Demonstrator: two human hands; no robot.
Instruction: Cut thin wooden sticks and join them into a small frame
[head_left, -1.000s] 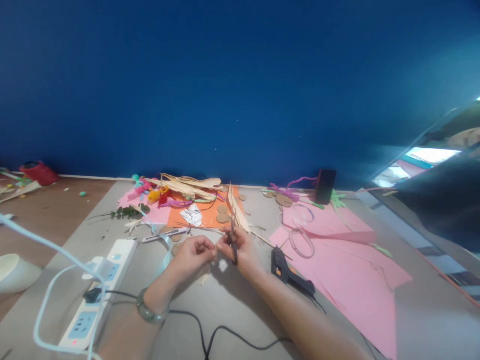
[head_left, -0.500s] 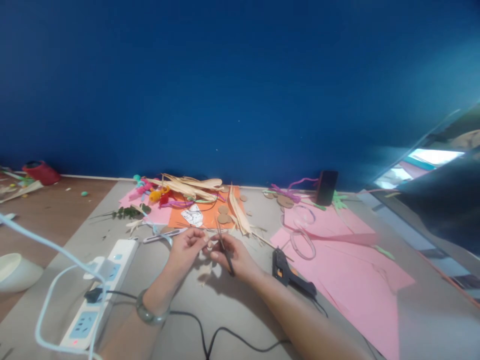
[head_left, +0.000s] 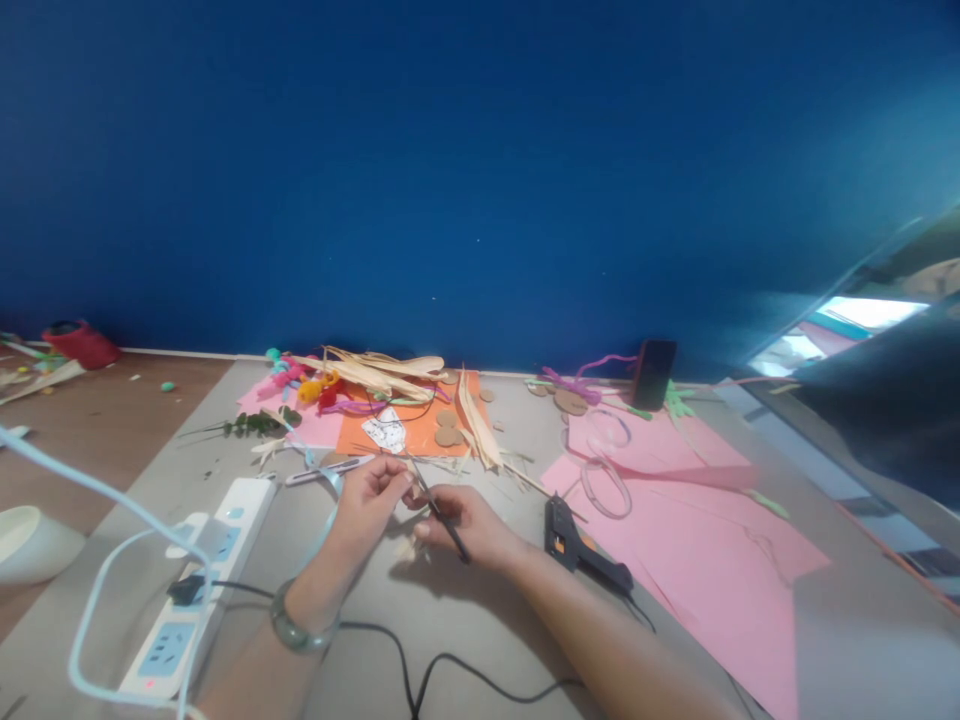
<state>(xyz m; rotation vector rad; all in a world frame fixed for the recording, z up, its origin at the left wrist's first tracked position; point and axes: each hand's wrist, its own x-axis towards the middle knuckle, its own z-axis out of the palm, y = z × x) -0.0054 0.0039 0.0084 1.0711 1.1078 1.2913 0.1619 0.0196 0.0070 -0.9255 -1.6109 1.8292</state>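
Note:
My left hand [head_left: 369, 497] and my right hand [head_left: 471, 522] meet over the grey table [head_left: 465, 610], just in front of an orange sheet [head_left: 420, 428]. The right hand's fingers are closed round a thin dark tool [head_left: 439, 508], which slants up to the left toward the left hand. The left hand pinches a small pale strip of dried leaf [head_left: 409, 545] near the tool's tip; the piece is too small to make out well. A green bangle [head_left: 296, 625] sits on my left wrist.
A black glue gun [head_left: 574, 545] lies right of my right hand, its cord [head_left: 435, 670] crossing the front. A white power strip [head_left: 199, 580] lies at the left. Pink sheets [head_left: 690, 510], clear rings [head_left: 604, 485], dried leaves [head_left: 390, 375], cardboard discs and a phone [head_left: 651, 373] lie behind.
The dark tool has tipped from upright to slanting left, and my right hand has dropped lower toward the table. My left hand shifted slightly left and further back.

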